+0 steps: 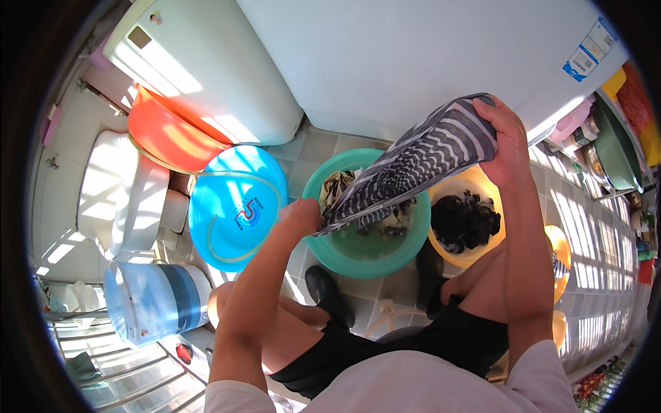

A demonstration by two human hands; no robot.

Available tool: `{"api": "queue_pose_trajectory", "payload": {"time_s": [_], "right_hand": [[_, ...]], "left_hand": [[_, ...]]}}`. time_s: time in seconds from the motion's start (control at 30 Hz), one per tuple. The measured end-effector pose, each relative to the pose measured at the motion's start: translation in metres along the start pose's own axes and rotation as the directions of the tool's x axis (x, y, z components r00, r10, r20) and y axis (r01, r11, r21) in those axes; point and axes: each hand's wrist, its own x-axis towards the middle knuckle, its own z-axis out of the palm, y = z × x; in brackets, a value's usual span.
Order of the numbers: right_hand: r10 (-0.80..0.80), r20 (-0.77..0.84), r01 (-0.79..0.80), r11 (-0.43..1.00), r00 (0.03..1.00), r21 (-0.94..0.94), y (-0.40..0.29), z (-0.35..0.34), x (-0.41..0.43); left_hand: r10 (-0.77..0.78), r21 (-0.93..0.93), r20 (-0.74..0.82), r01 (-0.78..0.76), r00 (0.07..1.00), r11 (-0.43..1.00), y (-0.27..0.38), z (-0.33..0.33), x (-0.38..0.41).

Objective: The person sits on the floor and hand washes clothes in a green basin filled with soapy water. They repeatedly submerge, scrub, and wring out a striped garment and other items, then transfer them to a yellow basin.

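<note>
A grey-and-white striped cloth [418,155] is stretched at a slant between my two hands. My right hand [503,139] grips its upper end, raised toward the upper right. Lower down, my left hand [304,214] clutches the gathered other end at the left rim of a green plastic basin [312,253]. Inside that basin, cloudy water surrounds more wet fabric [335,188], part of it hidden under the striped cloth. To the right, a yellow basin [439,253] holds a dark bundle of wet cloth [465,219] with some suds.
A blue basin [206,222] with a pale hose [248,178] across it stands at the left, below an orange basin [170,134]. White appliances [413,62] rise ahead. A blue-and-white washing machine [155,302] is at lower left; shelving [614,134] lines the right.
</note>
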Motion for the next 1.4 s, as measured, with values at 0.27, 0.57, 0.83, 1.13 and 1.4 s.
{"api": "queue_pose_trajectory", "payload": {"time_s": [0.27, 0.57, 0.83, 1.13, 1.4], "right_hand": [[0.188, 0.294, -0.206, 0.978, 0.937, 0.03, 0.041, 0.054, -0.034], [0.033, -0.077, -0.064, 0.896, 0.996, -0.439, 0.016, -0.006, -0.009], [-0.069, -0.048, -0.049, -0.009, 0.996, -0.999, 0.055, -0.032, -0.004], [0.315, 0.423, 0.311, 0.348, 0.85, -0.884, 0.144, -0.018, -0.014], [0.256, 0.165, -0.005, 0.556, 0.953, -0.831, 0.117, -0.007, -0.001]], "left_hand": [[0.425, -0.574, -0.383, -0.572, 0.82, 0.586, 0.09, -0.005, -0.012], [0.204, -0.958, -0.02, 0.04, 0.979, -0.285, 0.055, -0.062, 0.001], [0.376, -0.896, -0.055, 0.12, 0.925, -0.428, 0.077, -0.106, -0.042], [0.598, -0.952, -0.147, 0.052, 0.788, -0.302, 0.087, -0.101, -0.057], [0.287, -0.29, -0.146, -0.319, 0.947, 0.902, 0.045, -0.083, -0.042]]}}
